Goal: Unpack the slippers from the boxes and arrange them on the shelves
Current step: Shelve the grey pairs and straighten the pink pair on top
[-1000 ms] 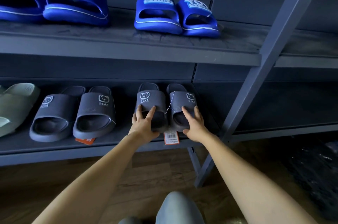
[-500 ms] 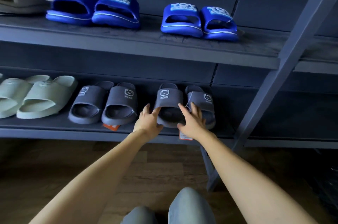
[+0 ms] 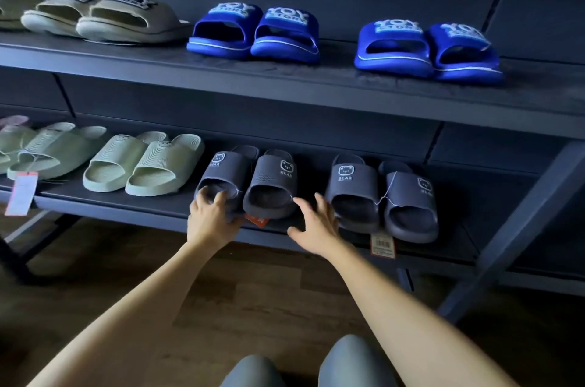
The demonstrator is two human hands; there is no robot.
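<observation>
Two dark grey "BEAR" slipper pairs stand side by side on the lower shelf (image 3: 126, 209). My left hand (image 3: 209, 219) rests its spread fingers on the toe of the left slipper (image 3: 221, 171) of the left pair. My right hand (image 3: 316, 225) is open with fingers spread, in the gap between that pair's right slipper (image 3: 272, 177) and the right pair (image 3: 354, 184). It grips nothing. An orange tag (image 3: 258, 219) pokes out under the left pair, and a barcode tag (image 3: 383, 246) hangs below the right pair.
Pale green pairs (image 3: 142, 165) fill the lower shelf to the left. The upper shelf (image 3: 285, 79) carries beige slippers (image 3: 104, 16) and two blue pairs (image 3: 253, 32). A slanted metal post (image 3: 522, 228) bounds the right side. Wooden floor (image 3: 253, 291) lies below.
Both hands left the right grey pair and moved left. My left hand now touches the left pair, and my right hand hovers between the two pairs. The view also shifted left.
</observation>
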